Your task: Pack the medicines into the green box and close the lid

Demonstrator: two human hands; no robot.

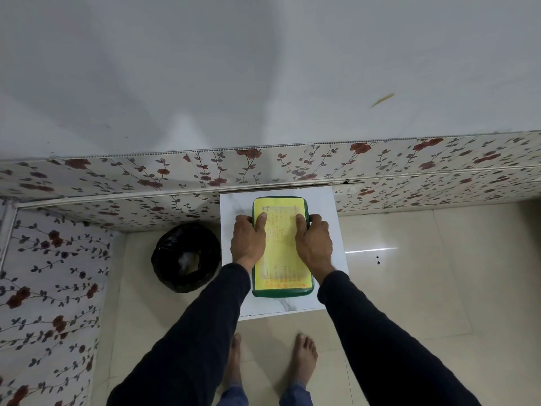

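Observation:
The green box lies on a small white marble-patterned table, with its yellow-labelled lid flat on top. My left hand grips the lid's left edge, thumb pressed on the yellow label. On the opposite edge my right hand holds the same way, thumb on top and fingers wrapped over the side. No medicines are visible; the box's inside is hidden by the lid.
A black bin lined with a black bag stands on the floor left of the table. Floral-patterned wall panels run behind and to the left. My bare feet stand on the beige tiled floor below the table.

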